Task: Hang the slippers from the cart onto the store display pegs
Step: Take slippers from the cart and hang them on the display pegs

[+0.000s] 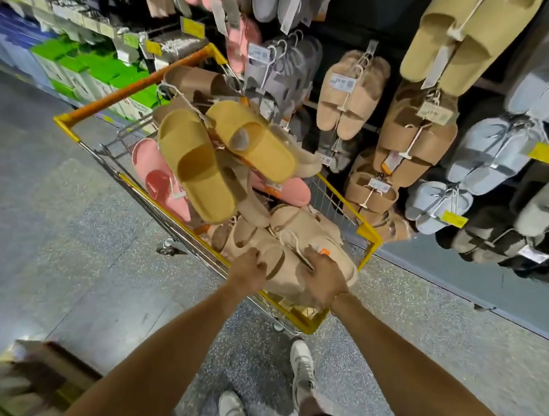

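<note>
A yellow-rimmed wire cart (369, 235) stands in front of me, piled with slippers. A yellow pair (210, 161) lies on top, pink slippers (155, 176) sit at the left, brown ones (191, 80) at the far end. At the near end lies a beige pair (283, 242) joined by a white plastic hanger. My left hand (248, 270) grips the left side of this beige pair with curled fingers. My right hand (322, 276) grips its right side beside an orange tag. The display wall (354, 94) to the right carries hung pairs on pegs.
Beige, tan, grey, blue and dark slippers (416, 144) hang in close rows on the wall right of the cart. Green boxes (88, 72) line a low shelf at the far left. A cardboard box (31, 382) sits at the lower left. My shoes (301, 371) stand on speckled floor.
</note>
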Demonstrator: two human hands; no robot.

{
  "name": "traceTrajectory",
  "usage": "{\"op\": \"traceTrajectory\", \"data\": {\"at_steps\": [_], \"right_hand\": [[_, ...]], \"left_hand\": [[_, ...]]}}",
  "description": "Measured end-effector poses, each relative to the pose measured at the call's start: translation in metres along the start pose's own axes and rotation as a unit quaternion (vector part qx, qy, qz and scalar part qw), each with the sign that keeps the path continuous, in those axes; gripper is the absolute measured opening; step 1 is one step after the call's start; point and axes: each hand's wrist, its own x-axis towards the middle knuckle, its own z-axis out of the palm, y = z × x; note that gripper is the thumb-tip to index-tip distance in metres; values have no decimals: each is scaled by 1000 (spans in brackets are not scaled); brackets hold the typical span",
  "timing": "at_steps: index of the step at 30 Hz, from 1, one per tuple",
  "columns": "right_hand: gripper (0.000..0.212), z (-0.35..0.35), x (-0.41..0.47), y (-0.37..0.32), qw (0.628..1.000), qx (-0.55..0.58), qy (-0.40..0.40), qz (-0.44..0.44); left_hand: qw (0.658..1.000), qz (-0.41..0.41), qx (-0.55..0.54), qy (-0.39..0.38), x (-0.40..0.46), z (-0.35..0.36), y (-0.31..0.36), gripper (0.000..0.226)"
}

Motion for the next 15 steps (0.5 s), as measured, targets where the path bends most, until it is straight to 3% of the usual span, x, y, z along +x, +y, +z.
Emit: {"op": "traceTrajectory", "data": {"at_steps": [4,7,10,15], "right_hand": [[20,-3,20,-3,999,-16,27,-13],[21,-6,34,-14,999,-26,28,-10],[24,-8,42,-20,999,-36,27,-14],[19,-7,45,-15,996,59,58,45]], "left_hand": [[999,8,-31,-1,2,-2,-3,20],[999,18,-44,-6,4,-7,-4,21],[997,16,-75,-12,3,-12,-3,43],[994,28,-105,2,2,-9,-4,38]]}}
